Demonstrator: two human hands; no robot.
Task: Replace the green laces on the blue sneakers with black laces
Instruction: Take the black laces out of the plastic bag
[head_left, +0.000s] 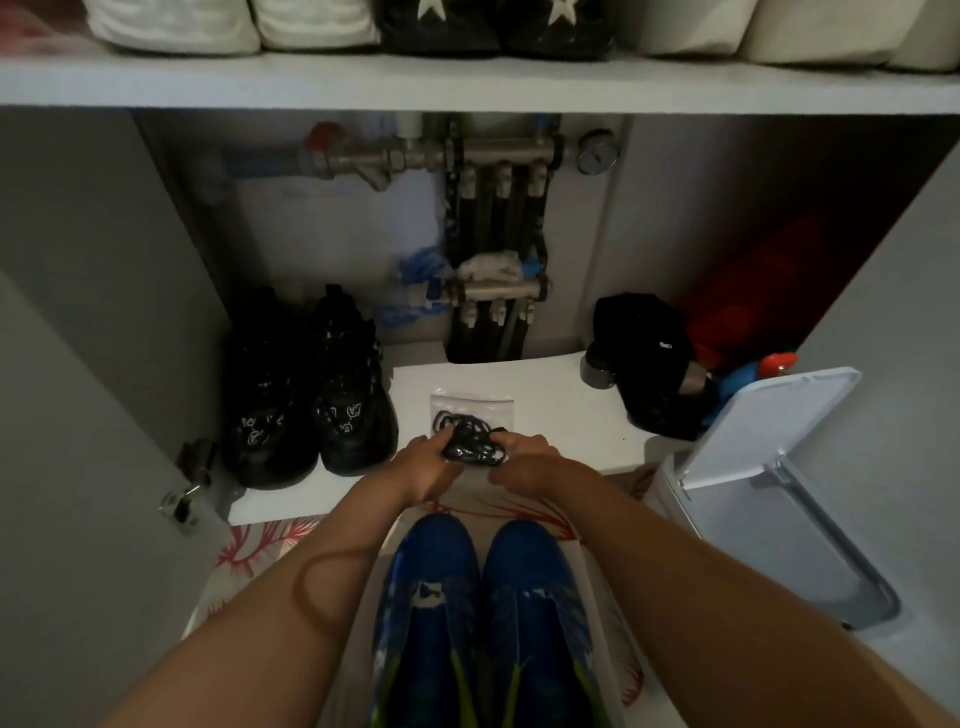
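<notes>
Two blue sneakers (483, 613) with green trim stand side by side at the bottom centre, toes pointing away from me. Just beyond them my left hand (423, 465) and my right hand (524, 460) together grip a tangled bundle of black laces (470, 441) in a clear wrapper. A second clear plastic bag (472, 402) with another black coil at its near edge lies flat on the white shelf floor (561, 410), right behind the bundle. Whether the sneakers' eyelets carry laces is hard to tell in the dim light.
A pair of black shoes (311, 395) stands at the left on the shelf floor. At the right sits a black cap (647, 358), with a white pedal bin (769, 467) lid-up nearer me. Pipes (493, 218) run along the back wall. A patterned mat (260, 545) lies under the sneakers.
</notes>
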